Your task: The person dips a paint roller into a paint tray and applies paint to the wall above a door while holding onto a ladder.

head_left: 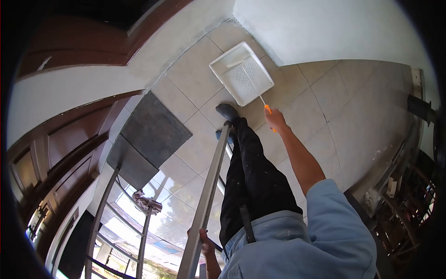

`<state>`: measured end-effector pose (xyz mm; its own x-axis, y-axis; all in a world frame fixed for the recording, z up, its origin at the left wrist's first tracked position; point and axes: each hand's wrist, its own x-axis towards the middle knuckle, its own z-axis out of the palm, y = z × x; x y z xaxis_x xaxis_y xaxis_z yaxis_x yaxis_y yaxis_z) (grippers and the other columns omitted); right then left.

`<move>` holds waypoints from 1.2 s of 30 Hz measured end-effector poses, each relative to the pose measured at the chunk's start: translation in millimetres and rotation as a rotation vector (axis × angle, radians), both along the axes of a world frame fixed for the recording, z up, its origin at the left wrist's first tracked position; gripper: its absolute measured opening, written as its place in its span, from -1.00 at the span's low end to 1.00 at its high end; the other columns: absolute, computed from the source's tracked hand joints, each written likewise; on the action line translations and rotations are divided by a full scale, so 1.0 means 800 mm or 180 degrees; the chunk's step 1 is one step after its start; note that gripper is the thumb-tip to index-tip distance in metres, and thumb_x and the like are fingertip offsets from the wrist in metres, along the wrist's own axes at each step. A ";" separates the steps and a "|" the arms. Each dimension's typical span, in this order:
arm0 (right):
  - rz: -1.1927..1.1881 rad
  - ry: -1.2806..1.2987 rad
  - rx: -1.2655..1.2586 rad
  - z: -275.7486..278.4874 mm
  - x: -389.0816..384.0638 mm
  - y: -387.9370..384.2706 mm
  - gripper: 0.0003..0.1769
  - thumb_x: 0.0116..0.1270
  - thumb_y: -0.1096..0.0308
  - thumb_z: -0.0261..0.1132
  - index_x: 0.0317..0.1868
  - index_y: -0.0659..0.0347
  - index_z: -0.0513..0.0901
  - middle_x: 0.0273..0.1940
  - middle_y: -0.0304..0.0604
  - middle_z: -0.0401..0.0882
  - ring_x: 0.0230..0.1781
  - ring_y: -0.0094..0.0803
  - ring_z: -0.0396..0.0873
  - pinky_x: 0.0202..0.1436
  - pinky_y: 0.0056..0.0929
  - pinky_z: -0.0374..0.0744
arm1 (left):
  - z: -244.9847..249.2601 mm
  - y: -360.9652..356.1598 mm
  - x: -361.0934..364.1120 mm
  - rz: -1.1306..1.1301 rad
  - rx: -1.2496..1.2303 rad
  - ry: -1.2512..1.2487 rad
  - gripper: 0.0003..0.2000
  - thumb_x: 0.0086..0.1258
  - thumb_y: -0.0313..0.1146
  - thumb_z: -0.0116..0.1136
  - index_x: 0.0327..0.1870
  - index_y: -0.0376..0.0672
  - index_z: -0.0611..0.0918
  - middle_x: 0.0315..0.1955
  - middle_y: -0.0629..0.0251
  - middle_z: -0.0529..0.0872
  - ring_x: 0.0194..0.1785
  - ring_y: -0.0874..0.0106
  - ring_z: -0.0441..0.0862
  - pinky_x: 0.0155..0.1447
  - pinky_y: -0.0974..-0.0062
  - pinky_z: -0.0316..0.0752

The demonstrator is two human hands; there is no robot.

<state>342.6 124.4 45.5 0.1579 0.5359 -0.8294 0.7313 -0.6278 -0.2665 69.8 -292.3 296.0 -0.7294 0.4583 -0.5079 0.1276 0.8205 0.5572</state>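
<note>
My right hand (277,120) is closed around the orange handle of a paint roller (267,109). The roller's thin rod reaches over the edge of a white paint tray (265,88), and its white head lies inside, toward the tray's far side. White paint coats the tray, which rests on the floor just beyond my feet. Lower down, my left hand (206,242) is wrapped around a metal ladder rail (211,190); part of its fingers is hidden behind the rail. The rail slants up toward my dark shoes.
Dark mats (155,125) lie on the tiled floor (306,100) at the left, beside a brown wooden door (74,135). Another ladder-like frame (141,246) stands at lower left with a crumpled cloth (147,202) on it. Pale walls meet behind the tray. Clutter fills the right edge.
</note>
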 end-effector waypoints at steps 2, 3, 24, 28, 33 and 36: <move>0.0076 -0.0108 0.0188 -0.032 0.003 0.000 -0.49 0.49 -0.02 0.01 -0.10 0.32 0.60 -0.41 0.05 0.66 -0.51 -0.15 0.69 -0.38 -0.18 0.63 | -0.017 -0.023 -0.004 0.0123 0.0144 -0.0003 -0.61 0.51 -0.07 0.09 -0.07 -0.31 0.47 -0.24 0.12 0.53 -0.28 0.33 0.60 -0.26 0.44 0.65; 0.0126 -0.0121 0.0265 -0.044 0.004 0.003 -0.49 0.49 -0.02 0.01 -0.10 0.32 0.60 -0.42 0.06 0.66 -0.51 -0.14 0.69 -0.35 -0.18 0.63 | -0.020 -0.031 -0.007 0.0197 0.0214 0.0005 -0.60 0.49 -0.07 0.13 -0.09 -0.33 0.48 -0.23 0.13 0.50 -0.32 0.34 0.58 -0.30 0.46 0.64; 0.0378 -0.0206 -0.0158 -0.030 0.009 0.055 -0.51 0.49 0.01 0.01 -0.17 0.31 0.63 -0.42 -0.01 0.65 -0.54 -0.23 0.66 -0.42 -0.22 0.61 | 0.008 0.022 0.005 0.0103 0.0208 0.0084 -0.62 0.47 -0.08 0.16 -0.18 -0.31 0.51 -0.34 0.18 0.53 -0.33 0.33 0.52 -0.23 0.38 0.43; 0.0445 -0.0306 -0.0170 -0.035 0.009 0.063 -0.50 0.48 0.01 0.00 -0.14 0.32 0.64 -0.40 -0.01 0.67 -0.54 -0.25 0.65 -0.41 -0.24 0.61 | 0.016 0.032 0.006 0.0075 0.0161 0.0091 -0.63 0.47 -0.09 0.15 -0.21 -0.31 0.52 -0.35 0.17 0.52 -0.30 0.30 0.51 -0.20 0.34 0.42; 0.0473 -0.0350 -0.0106 -0.022 0.003 0.064 -0.50 0.49 -0.01 0.00 -0.17 0.30 0.62 -0.46 -0.04 0.62 -0.58 -0.27 0.62 -0.45 -0.25 0.58 | 0.015 0.034 0.006 0.0064 0.0213 0.0153 -0.63 0.47 -0.09 0.18 -0.20 -0.31 0.52 -0.34 0.16 0.53 -0.28 0.27 0.51 -0.17 0.32 0.42; 0.0476 -0.0292 -0.0101 -0.042 0.014 0.057 -0.49 0.50 -0.07 0.02 -0.21 0.25 0.60 -0.58 -0.11 0.55 -0.67 -0.31 0.57 -0.52 -0.27 0.54 | 0.011 0.021 0.002 -0.0191 0.0087 0.0162 -0.63 0.50 -0.10 0.14 -0.09 -0.31 0.51 -0.26 0.14 0.55 -0.28 0.32 0.60 -0.22 0.39 0.59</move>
<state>353.7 169.6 12.2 0.1543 0.5329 -0.8320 0.8375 -0.5173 -0.1760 71.3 -275.6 304.8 -0.7246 0.5153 -0.4576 0.2049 0.7951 0.5709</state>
